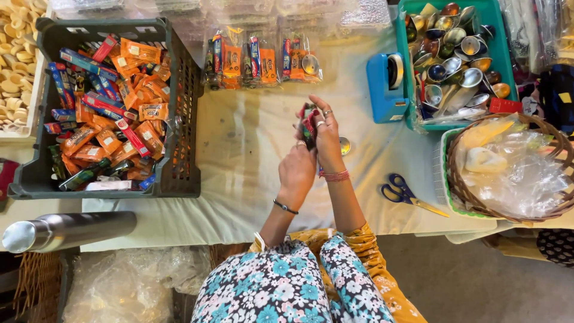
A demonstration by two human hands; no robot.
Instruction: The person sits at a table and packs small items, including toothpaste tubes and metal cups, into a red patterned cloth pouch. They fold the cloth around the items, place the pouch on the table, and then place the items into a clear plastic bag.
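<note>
While the left hand (297, 173) steadies it from below, the right hand (327, 136) pinches a small bundle of packets (308, 122) in closed fingers above the desk (251, 143), apparently keeping them gathered.

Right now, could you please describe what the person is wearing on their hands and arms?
The left hand has a thin dark bangle at the wrist and a ring on one finger. The right hand wears silver rings on two fingers and red thread wound around the wrist. Both forearms are bare; the sleeves, floral in blue, pink and white, end near the elbows.
</note>
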